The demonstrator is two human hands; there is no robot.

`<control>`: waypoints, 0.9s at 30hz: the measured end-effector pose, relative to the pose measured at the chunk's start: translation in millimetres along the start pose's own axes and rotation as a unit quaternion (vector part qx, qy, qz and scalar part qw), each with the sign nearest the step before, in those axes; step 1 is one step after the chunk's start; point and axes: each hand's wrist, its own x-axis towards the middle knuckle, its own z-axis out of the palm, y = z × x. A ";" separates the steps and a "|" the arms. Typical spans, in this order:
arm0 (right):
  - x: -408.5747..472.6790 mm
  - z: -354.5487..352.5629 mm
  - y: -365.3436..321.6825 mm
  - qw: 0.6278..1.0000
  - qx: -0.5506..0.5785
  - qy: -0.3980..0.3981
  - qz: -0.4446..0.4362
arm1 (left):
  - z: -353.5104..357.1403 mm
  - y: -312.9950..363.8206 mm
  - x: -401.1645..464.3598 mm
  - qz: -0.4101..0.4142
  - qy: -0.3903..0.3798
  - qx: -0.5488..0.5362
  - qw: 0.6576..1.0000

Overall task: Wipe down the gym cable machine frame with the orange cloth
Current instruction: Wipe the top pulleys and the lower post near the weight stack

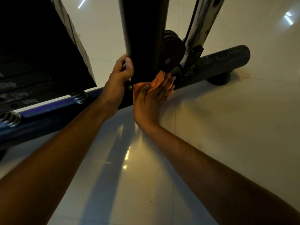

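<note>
Under the machine lies a pale, glossy tiled floor (pixel 227 127), dimly lit, with streaks of lamp glare mirrored near the top edge and a yellowish reflection between the person's forearms. A dark round base tube (pixel 224 61) of the cable machine frame runs slantwise across it, bluish toward the left and scuffed toward the right, resting on a black rubber foot (pixel 218 79). From it rises a thick dark upright post (pixel 142 38), with a black pulley wheel (pixel 173 44) just behind and a worn chrome guide rod (pixel 203 25) to the right.

At the left hangs the black weight stack (pixel 37 51), sitting above two coil springs (pixel 79 96). Its plates carry faint pale markings; one reads roughly "60kg", the others are too blurred to make out.

The left hand (pixel 120 75) curls around the left edge of the post near its foot. The right hand (pixel 152 96) lies with fingers stretched flat, pressing the orange cloth (pixel 158 80) against the joint where the post meets the base tube; the cloth is bunched under palm and fingers.
</note>
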 end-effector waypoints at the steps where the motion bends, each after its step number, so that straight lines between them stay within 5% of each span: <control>1: 0.7 -2.5 2.6 1.000 -0.017 -0.006 -0.017 | 0.4 -0.8 -0.4 0.003 -0.002 0.001 1.000; 6: 23.2 -45.0 64.1 0.922 -0.301 -0.031 -0.241 | 0.3 -2.3 -3.4 0.016 -0.005 0.006 1.000; 8: 26.9 -56.1 72.9 0.908 -0.334 -0.045 -0.249 | -0.8 -3.4 -2.8 0.023 -0.011 0.014 1.000; 10: 20.3 -48.8 63.1 0.937 -0.290 -0.048 -0.191 | 0.1 -4.1 -3.4 0.026 -0.010 0.014 1.000; 13: 3.8 -19.9 19.5 0.997 -0.065 -0.028 -0.012 | 2.3 -2.7 -4.7 0.022 -0.004 0.005 1.000; 16: -1.6 -8.6 -13.9 0.990 0.066 -0.035 0.123 | 2.8 -2.2 -4.2 0.019 -0.018 -0.004 1.000; 20: -3.0 -21.2 17.9 0.996 -0.062 -0.061 -0.003 | 1.8 1.5 -7.1 0.029 -0.008 -0.005 1.000; 24: 6.1 -43.0 59.1 0.955 -0.260 -0.057 -0.127 | 1.8 4.5 -8.3 0.024 -0.013 -0.008 1.000; 27: 17.9 -55.3 65.9 0.949 -0.271 -0.044 -0.152 | -0.5 6.7 -7.9 0.016 -0.024 -0.012 0.999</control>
